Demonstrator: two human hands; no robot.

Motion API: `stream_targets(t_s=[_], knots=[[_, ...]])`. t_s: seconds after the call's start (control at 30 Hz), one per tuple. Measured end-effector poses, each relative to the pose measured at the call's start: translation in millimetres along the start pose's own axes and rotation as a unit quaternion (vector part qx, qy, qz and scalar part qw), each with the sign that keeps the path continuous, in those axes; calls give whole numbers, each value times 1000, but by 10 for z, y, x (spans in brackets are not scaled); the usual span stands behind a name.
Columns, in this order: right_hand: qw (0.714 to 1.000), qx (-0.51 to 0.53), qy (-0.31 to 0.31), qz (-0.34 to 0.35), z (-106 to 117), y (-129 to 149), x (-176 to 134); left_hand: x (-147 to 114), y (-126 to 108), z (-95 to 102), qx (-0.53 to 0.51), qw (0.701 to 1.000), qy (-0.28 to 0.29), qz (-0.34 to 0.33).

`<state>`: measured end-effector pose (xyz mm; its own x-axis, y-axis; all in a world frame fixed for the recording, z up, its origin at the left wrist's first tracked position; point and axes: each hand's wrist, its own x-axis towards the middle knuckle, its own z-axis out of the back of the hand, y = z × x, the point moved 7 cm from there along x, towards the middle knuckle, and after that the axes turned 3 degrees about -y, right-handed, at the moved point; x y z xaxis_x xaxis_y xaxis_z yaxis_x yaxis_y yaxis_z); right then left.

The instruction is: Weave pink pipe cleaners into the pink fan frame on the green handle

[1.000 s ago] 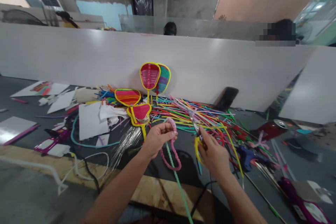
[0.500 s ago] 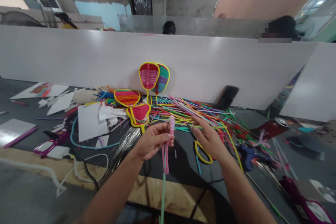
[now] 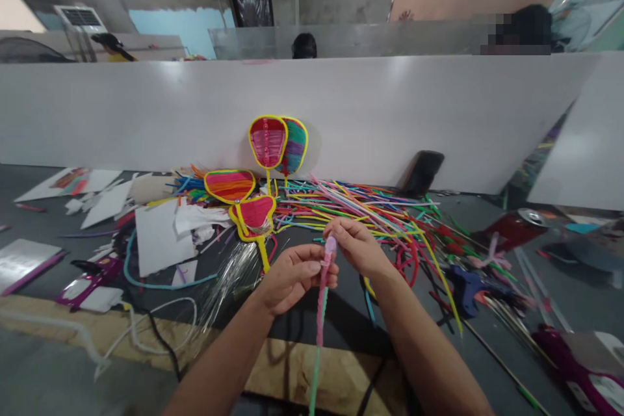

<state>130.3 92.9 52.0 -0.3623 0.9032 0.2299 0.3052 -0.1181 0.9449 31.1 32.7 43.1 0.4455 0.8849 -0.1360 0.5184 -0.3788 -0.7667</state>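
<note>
My left hand (image 3: 296,278) pinches a pink pipe cleaner (image 3: 320,320) that is bent into a narrow strip, with a pale pink coiled tip (image 3: 330,246) on top. A thin light green stem (image 3: 314,377) runs down from it toward the table's near edge. The fingers of my right hand (image 3: 359,248) close on the pale tip from the right. Beyond my hands lies a heap of loose colored pipe cleaners (image 3: 351,208). Yellow-rimmed fan shapes (image 3: 268,143) lean on the white partition, and a pink one (image 3: 257,216) lies nearer.
At left are white paper (image 3: 163,237), silvery wire strands (image 3: 229,279) and a purple tool (image 3: 90,283). To the right stand a black phone (image 3: 423,172) and a tilted red can (image 3: 517,229), with a blue glue gun (image 3: 462,289) nearby. A white partition (image 3: 370,110) closes the back.
My right hand has moved left from above the table to the pale tip. My left hand has shifted slightly right and down with the pink piece, and the view has turned a little right.
</note>
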Motion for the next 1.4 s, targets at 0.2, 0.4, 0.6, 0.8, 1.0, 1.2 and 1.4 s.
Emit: stream_targets(t_s=[0.2, 0.4, 0.6, 0.8, 1.0, 1.2, 1.4], knots=[[1000, 14, 7, 5, -13, 34, -7, 44, 124, 29, -32, 998, 2, 52], [1000, 23, 16, -10, -84, 8, -9, 39, 162, -3, -47, 993, 27, 101], [998, 49, 27, -10, -144, -9, -24, 26, 199, -11, -65, 990, 37, 122], [999, 36, 31, -8, -178, -16, -37, 32, 261, 8, -76, 988, 47, 129], [999, 28, 38, -5, -182, 2, -40, 22, 228, -42, -60, 989, 46, 126], [994, -97, -17, 42, -21, 221, -13, 26, -26, 72, 43, 995, -90, -10], [967, -227, -99, 53, 55, 315, -22, -219, -421, 39, 381, 844, -242, -289]])
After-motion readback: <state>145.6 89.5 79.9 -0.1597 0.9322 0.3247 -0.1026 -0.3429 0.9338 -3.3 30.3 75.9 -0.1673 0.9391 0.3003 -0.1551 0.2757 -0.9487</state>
